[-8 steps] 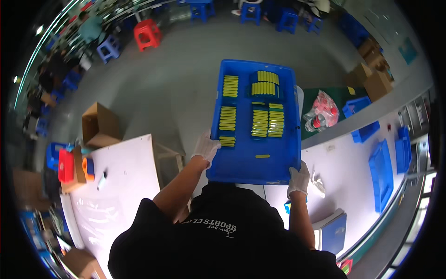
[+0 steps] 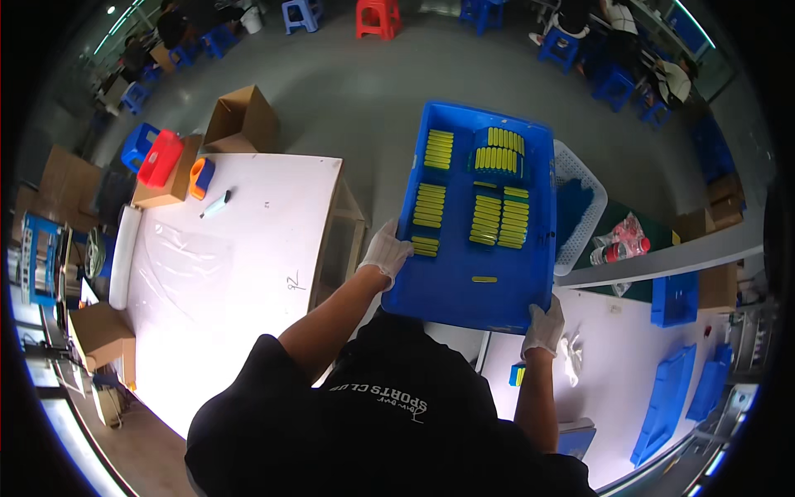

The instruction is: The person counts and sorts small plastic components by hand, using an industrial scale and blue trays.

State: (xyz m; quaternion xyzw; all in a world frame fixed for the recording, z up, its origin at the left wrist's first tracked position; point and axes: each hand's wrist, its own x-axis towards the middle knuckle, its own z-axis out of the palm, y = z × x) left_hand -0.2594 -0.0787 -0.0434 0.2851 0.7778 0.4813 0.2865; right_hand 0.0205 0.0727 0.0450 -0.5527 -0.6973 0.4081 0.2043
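Observation:
Between my gloved hands I carry a blue plastic tray (image 2: 464, 298), held out in front of my body. My left hand (image 2: 387, 253) grips its left wall, and my right hand (image 2: 544, 326) is closed on its near right corner. Inside lie stacks of small yellow-green strip-shaped pieces (image 2: 499, 159) on dark bases, grouped in two columns. A single yellow-green piece (image 2: 484, 280) lies apart near the tray's near side. The fingertips under the rim are partly hidden.
To the left stands a white table (image 2: 248, 273) with a marker (image 2: 216, 204) and an orange tape dispenser (image 2: 199, 178). An open cardboard box (image 2: 242, 123) sits beyond it. At right are a white basket (image 2: 586, 182), a bottle (image 2: 621, 251) and a table holding blue trays (image 2: 665, 406). Stools and seated people line the far side.
The view has swung left, so the left table and cardboard box show farther right and more fully. The tray stays in both hands, and the white basket beside it is now more exposed.

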